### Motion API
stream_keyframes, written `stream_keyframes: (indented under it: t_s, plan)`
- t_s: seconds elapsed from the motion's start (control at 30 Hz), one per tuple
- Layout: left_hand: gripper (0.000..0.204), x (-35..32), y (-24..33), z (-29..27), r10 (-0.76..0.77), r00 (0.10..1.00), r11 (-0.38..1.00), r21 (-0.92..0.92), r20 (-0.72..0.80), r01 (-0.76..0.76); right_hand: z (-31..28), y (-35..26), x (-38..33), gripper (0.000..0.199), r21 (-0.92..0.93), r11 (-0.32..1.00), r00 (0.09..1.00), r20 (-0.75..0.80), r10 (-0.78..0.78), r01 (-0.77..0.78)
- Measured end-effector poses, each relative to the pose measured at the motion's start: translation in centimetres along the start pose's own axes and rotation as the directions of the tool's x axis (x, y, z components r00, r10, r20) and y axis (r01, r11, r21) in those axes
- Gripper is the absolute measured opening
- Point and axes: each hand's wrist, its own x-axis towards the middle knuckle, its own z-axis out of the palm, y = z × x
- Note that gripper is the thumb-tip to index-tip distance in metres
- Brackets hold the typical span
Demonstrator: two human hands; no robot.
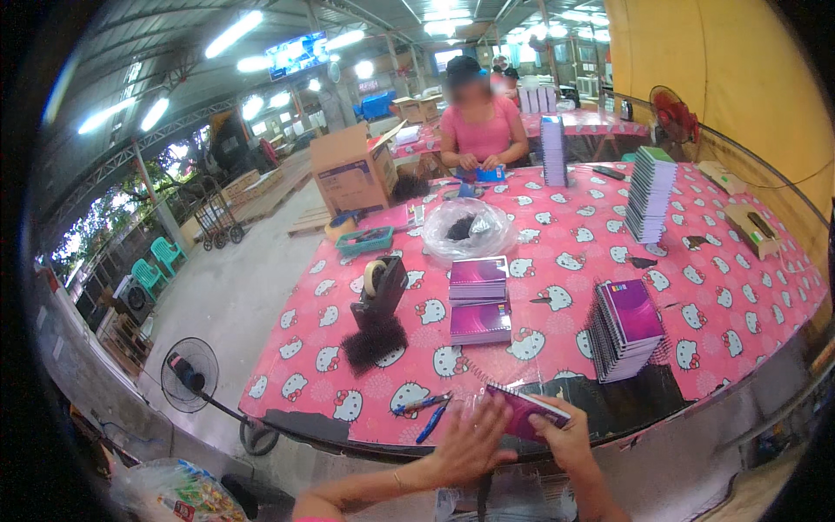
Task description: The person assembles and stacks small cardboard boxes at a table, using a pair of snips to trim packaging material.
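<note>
A purple spiral notebook (520, 416) is at the table's near edge, tilted. My right hand (570, 435) grips it by its right end, thumb on the cover. My left hand (465, 439) lies against its spiral side with fingers stretched out. A loose end of dark coil (477, 374) sticks out past the notebook's upper left corner. Just left of my left hand lie blue-handled pliers (432, 424) and another slim tool (422, 404). Beyond them are two short stacks of purple notebooks (480, 324). To the right rises a taller stack of purple notebooks (630, 326) with coils showing.
The table has a pink cartoon-print cover (452, 383). On it are a tape dispenser (380, 291), black coils (374, 344), a plastic bag of coils (470, 230), a green tray (364, 241) and tall notebook stacks (649, 196). Across sits a co-worker (481, 130). A fan (189, 370) stands left.
</note>
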Motion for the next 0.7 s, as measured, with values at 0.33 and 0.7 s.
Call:
stream_keyframes:
  t_s: [0.33, 0.7]
  plan:
    - [0.083, -1.3, 1.5, 0.4, 0.145, 0.985, 0.988, -0.035, -0.089, -0.149, 0.9, -0.9, -1.3, 0.034, -0.141, 0.988, 0.987, 0.157, -0.035, 0.058]
    - [0.092, 4.4, -0.1, -4.3, -0.055, 0.998, 0.936, 0.349, 0.009, 0.049, 0.4, 3.3, -0.6, 0.030, -0.190, 0.980, 0.981, 0.193, -0.014, 0.051]
